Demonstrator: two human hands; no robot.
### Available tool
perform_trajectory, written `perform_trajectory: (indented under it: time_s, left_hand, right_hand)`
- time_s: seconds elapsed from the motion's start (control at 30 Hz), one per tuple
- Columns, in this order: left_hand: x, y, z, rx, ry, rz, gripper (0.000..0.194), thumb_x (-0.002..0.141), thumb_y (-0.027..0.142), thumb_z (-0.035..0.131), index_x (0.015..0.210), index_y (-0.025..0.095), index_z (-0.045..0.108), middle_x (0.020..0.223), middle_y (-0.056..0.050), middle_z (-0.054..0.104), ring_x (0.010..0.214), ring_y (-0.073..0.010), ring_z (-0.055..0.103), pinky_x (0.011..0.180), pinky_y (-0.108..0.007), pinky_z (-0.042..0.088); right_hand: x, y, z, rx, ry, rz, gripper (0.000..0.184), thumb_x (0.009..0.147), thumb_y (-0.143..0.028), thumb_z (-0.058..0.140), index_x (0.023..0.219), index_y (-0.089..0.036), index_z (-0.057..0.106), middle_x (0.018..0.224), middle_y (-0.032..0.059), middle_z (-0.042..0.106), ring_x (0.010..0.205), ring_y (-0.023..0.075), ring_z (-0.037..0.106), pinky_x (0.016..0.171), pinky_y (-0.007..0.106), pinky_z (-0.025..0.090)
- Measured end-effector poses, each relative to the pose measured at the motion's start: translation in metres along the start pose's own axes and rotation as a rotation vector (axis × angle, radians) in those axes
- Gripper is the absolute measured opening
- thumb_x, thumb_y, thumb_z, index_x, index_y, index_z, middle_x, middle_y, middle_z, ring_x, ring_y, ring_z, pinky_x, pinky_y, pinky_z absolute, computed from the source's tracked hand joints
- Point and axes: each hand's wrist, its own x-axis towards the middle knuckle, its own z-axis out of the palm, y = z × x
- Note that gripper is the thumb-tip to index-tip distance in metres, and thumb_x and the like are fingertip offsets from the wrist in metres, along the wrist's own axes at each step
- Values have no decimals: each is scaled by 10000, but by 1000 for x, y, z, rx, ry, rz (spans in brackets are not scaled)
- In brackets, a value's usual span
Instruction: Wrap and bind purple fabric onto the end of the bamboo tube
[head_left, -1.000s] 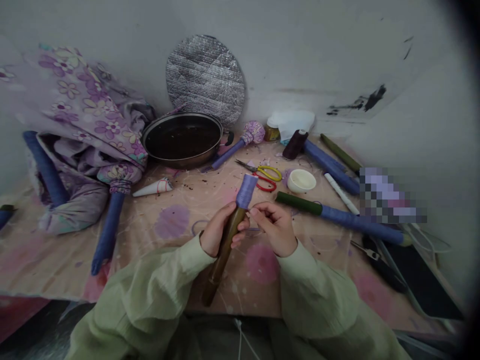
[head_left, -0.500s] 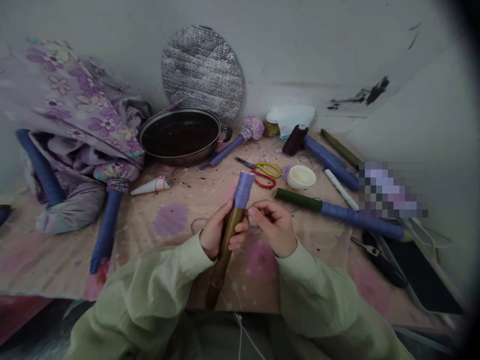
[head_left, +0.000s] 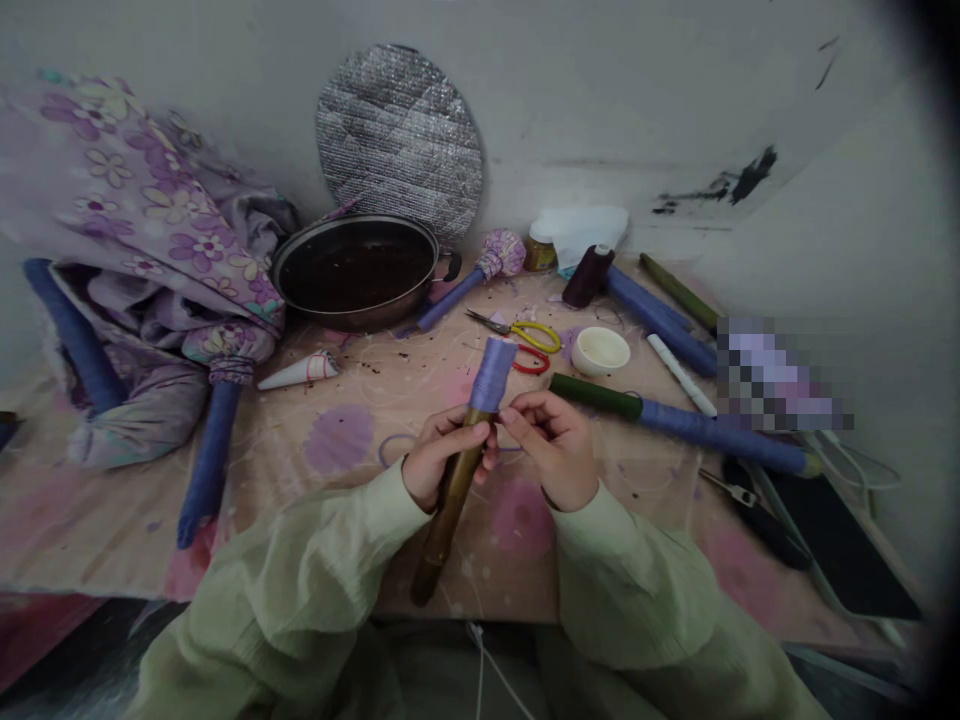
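Note:
My left hand (head_left: 448, 450) is wrapped round a brown bamboo stick (head_left: 444, 525), which leans up and away from me. Purple cord or strip (head_left: 493, 375) is wound in tight turns round its upper end. Close beside the stick, my right hand (head_left: 553, 445) is closed in a pinch at the lower edge of the winding. What sits between its fingertips is too small to make out, though a purple strand shows near them. Scissors (head_left: 517, 335) with one yellow and one red handle lie just beyond the stick.
A black pan (head_left: 356, 270) stands at the back before a round silver mat (head_left: 401, 140). Flowered cloth (head_left: 161, 220) is heaped left. A white bowl (head_left: 601, 351), dark thread spool (head_left: 589, 276), purple-wrapped stick (head_left: 720, 440) and phone (head_left: 840, 545) lie right.
My left thumb has moved across the front of the bamboo stick, just under the winding. The stick's wound end tilts slightly further right. My right hand stays pinched beside it.

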Motion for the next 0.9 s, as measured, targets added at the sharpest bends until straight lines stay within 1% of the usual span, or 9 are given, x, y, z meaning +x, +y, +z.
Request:
perform_trajectory:
  time_s: [0.1, 0.23, 0.37, 0.47, 0.53, 0.6, 0.7, 0.83, 0.9]
  left_hand:
    - [0, 1, 2, 31, -10, -9, 335, 705, 415, 679, 682, 89, 604, 579, -29, 584, 469, -89, 554, 395, -161, 429]
    - [2, -2, 3, -27, -5, -4, 364, 718, 450, 662, 773, 92, 629, 689, -50, 634, 532, -124, 609, 422, -183, 470]
    - [2, -5, 3, -57, -36, 12, 334, 775, 430, 613, 796, 96, 613, 674, -37, 603, 473, -77, 539, 347, -141, 362]
    - [1, -2, 3, -101, -45, -12, 281, 795, 389, 595, 855, 115, 584, 680, -18, 574, 439, -49, 454, 312, -137, 283]
    - [-1, 0, 4, -131, -43, -52, 271, 794, 378, 591, 923, 143, 551, 710, -9, 570, 439, -45, 434, 307, -131, 262]
    - [-2, 3, 4, -145, -55, -83, 286, 786, 380, 596, 960, 169, 514, 705, 0, 568, 429, -41, 419, 305, -117, 241]
    - [-3, 4, 4, -130, -85, -92, 287, 739, 312, 654, 928, 187, 478, 679, 19, 566, 399, -26, 392, 301, -97, 225]
    - [-1, 0, 3, -120, -58, -57, 258, 703, 248, 687, 849, 173, 487, 743, 13, 572, 418, -25, 428, 295, -101, 255]
    - [1, -2, 3, -118, -15, -9, 250, 690, 269, 699, 819, 153, 518, 779, -3, 569, 498, -55, 505, 335, -126, 342]
  right_hand:
    - [0, -1, 0, 94, -53, 56, 248, 723, -383, 682, 730, -191, 524, 523, -32, 597, 399, 107, 538, 404, 249, 438]
    - [1, 0, 0, 121, -47, 37, 232, 735, -375, 667, 732, -194, 521, 517, -44, 580, 374, 87, 509, 380, 232, 418]
    - [4, 0, -3, 3, -3, -48, 138, 737, -298, 652, 722, -190, 566, 536, -28, 598, 462, 90, 531, 427, 215, 402]
    - [5, -1, -3, -29, -19, -64, 95, 733, -259, 638, 701, -189, 582, 539, -21, 616, 482, 94, 541, 459, 219, 410]
    - [5, -2, -3, -37, -18, -61, 95, 730, -262, 633, 693, -188, 587, 538, -18, 613, 473, 94, 529, 451, 221, 398]
    - [4, -3, -2, -75, 27, -67, 105, 718, -272, 640, 682, -186, 592, 529, -23, 590, 450, 85, 486, 424, 216, 361]
    - [3, -3, -1, -117, 66, -65, 117, 712, -283, 638, 671, -186, 588, 503, -31, 556, 430, 77, 448, 404, 210, 343]
    - [2, -3, 0, -81, 41, -38, 136, 719, -303, 638, 675, -188, 581, 520, -21, 580, 449, 88, 499, 424, 220, 410]
    - [2, -2, 0, -53, 46, -13, 158, 704, -323, 660, 677, -188, 582, 534, -21, 580, 449, 89, 513, 417, 221, 434]
